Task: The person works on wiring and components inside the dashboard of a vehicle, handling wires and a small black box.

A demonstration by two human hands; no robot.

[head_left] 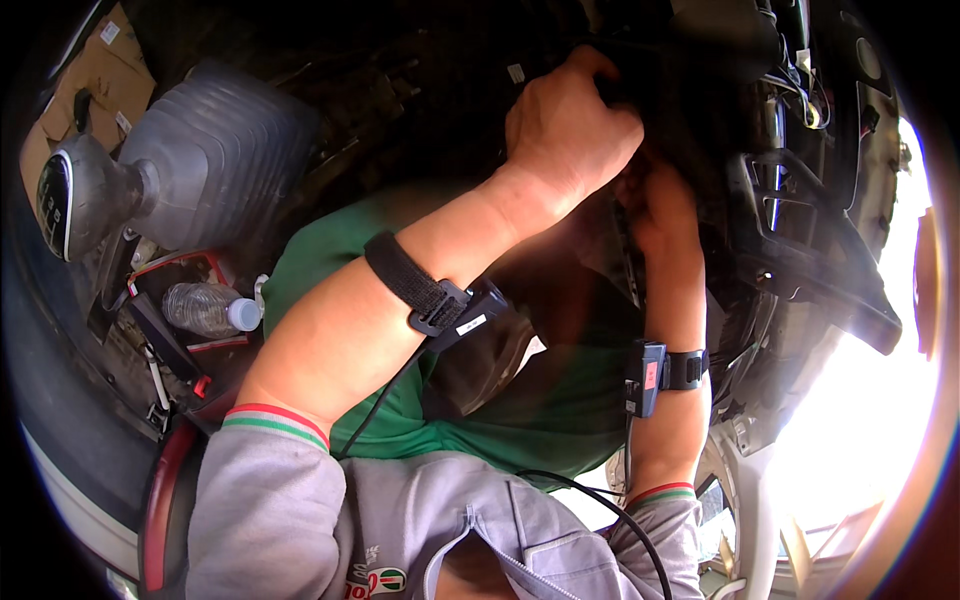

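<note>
green trousers [335,232], grey shirt [265,505], black straps [402,277]

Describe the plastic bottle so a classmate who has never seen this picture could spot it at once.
Start at the grey ribbed gear-lever boot at upper left, with its dark gear knob. Look just below it, left of the person's green-clad lap. The plastic bottle lies on its side there, set apart from its darker surroundings by its see-through body and pale blue cap.

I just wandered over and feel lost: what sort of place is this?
Likely a vehicle's cabin: a gear knob tops a ribbed grey boot on the left, and a bright opening, perhaps a doorway, lies on the right.
</note>
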